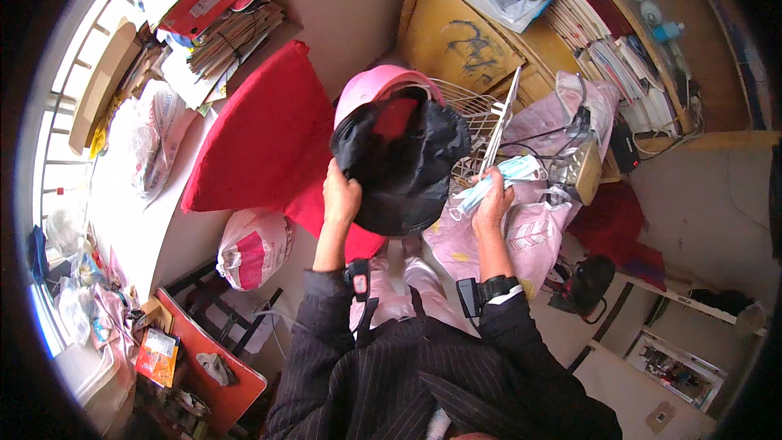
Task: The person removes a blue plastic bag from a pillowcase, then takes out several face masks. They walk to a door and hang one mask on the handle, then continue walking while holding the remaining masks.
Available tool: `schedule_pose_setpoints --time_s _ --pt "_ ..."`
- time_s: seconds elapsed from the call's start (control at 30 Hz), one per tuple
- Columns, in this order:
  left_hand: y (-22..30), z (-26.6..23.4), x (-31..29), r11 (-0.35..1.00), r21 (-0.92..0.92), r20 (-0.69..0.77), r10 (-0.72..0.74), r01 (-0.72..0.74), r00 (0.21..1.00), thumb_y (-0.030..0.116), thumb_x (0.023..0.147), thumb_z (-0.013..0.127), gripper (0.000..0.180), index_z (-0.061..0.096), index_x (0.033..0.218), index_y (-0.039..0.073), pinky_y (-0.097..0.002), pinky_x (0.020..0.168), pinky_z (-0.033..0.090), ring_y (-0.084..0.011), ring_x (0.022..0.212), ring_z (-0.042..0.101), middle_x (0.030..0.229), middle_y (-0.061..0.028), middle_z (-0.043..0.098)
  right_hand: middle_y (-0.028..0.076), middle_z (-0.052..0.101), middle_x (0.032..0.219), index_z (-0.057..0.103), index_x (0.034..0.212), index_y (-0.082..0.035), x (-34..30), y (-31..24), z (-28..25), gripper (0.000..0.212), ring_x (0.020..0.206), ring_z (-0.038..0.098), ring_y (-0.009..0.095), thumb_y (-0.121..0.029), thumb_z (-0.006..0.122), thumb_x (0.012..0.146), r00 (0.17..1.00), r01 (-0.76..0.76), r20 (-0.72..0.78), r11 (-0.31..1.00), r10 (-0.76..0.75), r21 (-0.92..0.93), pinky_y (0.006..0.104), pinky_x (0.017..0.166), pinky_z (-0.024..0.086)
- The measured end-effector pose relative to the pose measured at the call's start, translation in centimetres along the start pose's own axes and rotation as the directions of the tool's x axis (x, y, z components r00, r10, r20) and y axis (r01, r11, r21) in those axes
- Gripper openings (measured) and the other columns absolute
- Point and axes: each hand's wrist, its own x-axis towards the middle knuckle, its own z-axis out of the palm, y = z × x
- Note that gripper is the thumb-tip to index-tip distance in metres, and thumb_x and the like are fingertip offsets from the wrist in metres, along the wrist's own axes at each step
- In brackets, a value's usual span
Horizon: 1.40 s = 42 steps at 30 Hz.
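My left hand grips the left edge of a round, floppy black cloth item, which looks like a soft hat or bag. Its upper side hangs open and shows a dark red patch inside. Right behind it is a rounded pink plastic thing, a bucket or helmet by its shape; its lower part is hidden. Several light-blue face masks with white ear loops are held in my right hand, to the right of the black cloth, fingers closed round them.
A white wire rack stands behind the masks, beside a pink patterned cloth. Red fabric spreads to the left, above a stuffed plastic bag. Books fill a shelf at far right. An orange-topped table stands at lower left.
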Motion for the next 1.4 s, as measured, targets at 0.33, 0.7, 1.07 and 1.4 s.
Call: schedule_pose_setpoints --time_s 0.33,0.7,1.07,1.4 --pt "10.2 8.6 2.7 0.964 0.253 0.077 0.069 -0.086 0.995 0.003 0.073 0.068 0.066 0.031 0.127 -0.007 -0.0450 0.085 0.052 -0.0445 0.099 0.061 0.139 -0.0317 0.034 0.006 0.060 0.070 0.059 0.082 -0.002 -0.1 -1.2 -1.9 0.018 0.063 0.059 0.016 -0.019 0.062 0.083 0.997 -0.070 0.033 0.997 0.069 0.025 0.0295 0.058 0.047" --pt "10.6 17.1 4.7 0.690 0.703 0.075 0.170 -0.173 0.983 0.012 0.085 0.054 0.054 0.037 0.131 -0.010 -0.0384 0.075 0.057 -0.0349 0.102 0.062 0.136 -0.0313 0.038 0.011 0.063 0.073 0.061 0.080 0.000 -0.2 -1.6 -1.6 0.029 0.066 0.059 0.021 -0.028 0.058 0.088 0.990 -0.118 0.063 0.988 0.124 -0.097 0.0347 0.061 0.048" --pt "7.5 22.5 6.3 0.907 0.400 -0.031 -0.131 0.133 0.991 0.013 0.087 0.050 0.057 0.033 0.140 -0.001 -0.0619 0.063 0.053 -0.0586 0.090 0.059 0.148 -0.0236 0.027 0.012 0.059 0.080 0.051 0.083 0.000 -1.3 -1.8 1.1 0.030 0.058 0.055 0.023 -0.025 0.065 0.076 0.957 -0.266 0.072 0.949 0.281 -0.168 0.0355 0.041 0.045" --pt "6.5 25.0 9.3 0.854 0.504 -0.057 -0.119 0.131 0.991 0.020 0.084 0.056 0.059 0.037 0.136 -0.003 -0.0567 0.057 0.055 -0.0507 0.084 0.063 0.130 -0.0245 0.048 0.013 0.059 0.085 0.054 0.090 0.001 -0.1 -0.2 0.3 0.028 0.073 0.060 0.024 -0.022 0.065 0.081 0.937 -0.260 0.185 0.944 0.297 -0.202 0.0369 0.062 0.053"
